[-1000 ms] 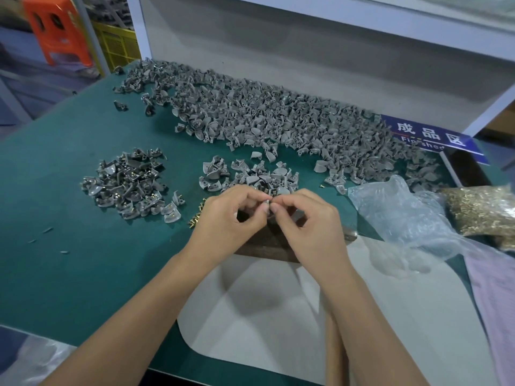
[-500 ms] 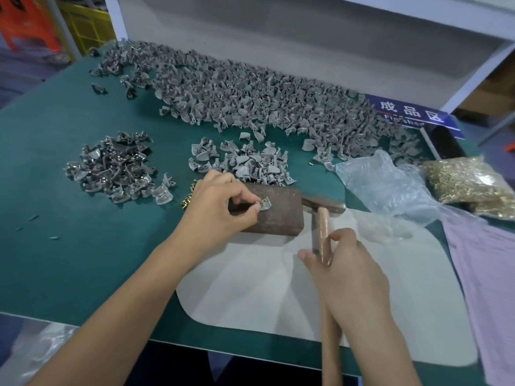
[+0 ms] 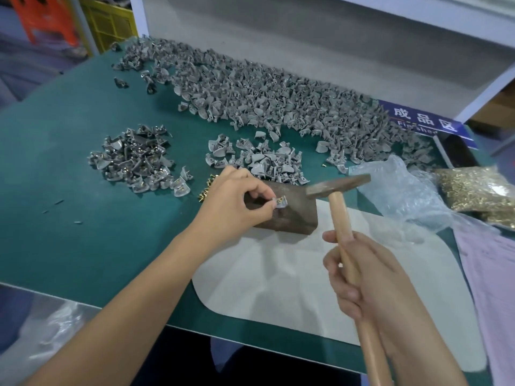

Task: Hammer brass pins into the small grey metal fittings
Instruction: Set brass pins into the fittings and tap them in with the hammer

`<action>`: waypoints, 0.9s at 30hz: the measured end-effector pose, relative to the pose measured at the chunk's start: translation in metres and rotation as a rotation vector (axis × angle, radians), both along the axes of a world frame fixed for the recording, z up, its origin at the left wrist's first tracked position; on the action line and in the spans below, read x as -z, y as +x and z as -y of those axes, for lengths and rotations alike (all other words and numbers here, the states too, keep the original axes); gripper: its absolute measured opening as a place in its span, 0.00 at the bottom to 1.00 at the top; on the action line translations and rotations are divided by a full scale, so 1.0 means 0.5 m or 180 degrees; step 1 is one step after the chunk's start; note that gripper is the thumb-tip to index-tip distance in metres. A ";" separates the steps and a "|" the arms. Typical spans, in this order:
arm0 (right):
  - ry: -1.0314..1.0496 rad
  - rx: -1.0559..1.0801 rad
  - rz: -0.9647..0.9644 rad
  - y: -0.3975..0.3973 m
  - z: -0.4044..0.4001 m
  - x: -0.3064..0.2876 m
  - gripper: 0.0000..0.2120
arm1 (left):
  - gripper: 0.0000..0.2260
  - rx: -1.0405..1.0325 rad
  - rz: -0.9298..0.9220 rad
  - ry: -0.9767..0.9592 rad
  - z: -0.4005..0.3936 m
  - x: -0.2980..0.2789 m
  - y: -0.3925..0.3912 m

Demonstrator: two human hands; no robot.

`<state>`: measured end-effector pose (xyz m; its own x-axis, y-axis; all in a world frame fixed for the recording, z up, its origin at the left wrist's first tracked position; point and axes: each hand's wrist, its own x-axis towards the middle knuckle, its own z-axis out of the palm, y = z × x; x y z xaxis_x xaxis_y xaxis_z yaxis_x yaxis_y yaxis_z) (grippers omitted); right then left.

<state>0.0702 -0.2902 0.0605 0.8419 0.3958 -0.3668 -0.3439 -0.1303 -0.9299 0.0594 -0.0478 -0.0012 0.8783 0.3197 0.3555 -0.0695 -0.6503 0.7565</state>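
Progress: a small pile of fittings with brass showing (image 3: 136,160) lies at ten o'clock from the block, which I take as the finished ones; a far larger heap of plain grey fittings (image 3: 278,101) stretches across twelve o'clock, with a smaller feed pile (image 3: 259,160) just behind the block, so most of the work looks left to do
Step in hand: one fitting (image 3: 280,203) with a brass pin sits on the dark metal block (image 3: 292,210), ready for a blow, by my reading
Left hand (image 3: 234,204): fingers (image 3: 264,195) curled, pinching the fitting at its nine o'clock edge to steady it on the block
Right hand (image 3: 362,277): fingers clenched round the wooden handle of the hammer (image 3: 338,185), head raised just at two o'clock of the fitting, not touching it
Pin stock: bag of brass pins (image 3: 479,190) at three o'clock on the bench (image 3: 83,232); a few loose pins (image 3: 206,188) beside the left hand
Risk: thumb and fingertip lie close to the strike point
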 end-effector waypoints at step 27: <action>-0.0074 -0.0391 0.0664 -0.021 -0.056 -0.020 0.18 | 0.07 0.0159 0.0030 -0.0218 -0.006 -0.001 0.001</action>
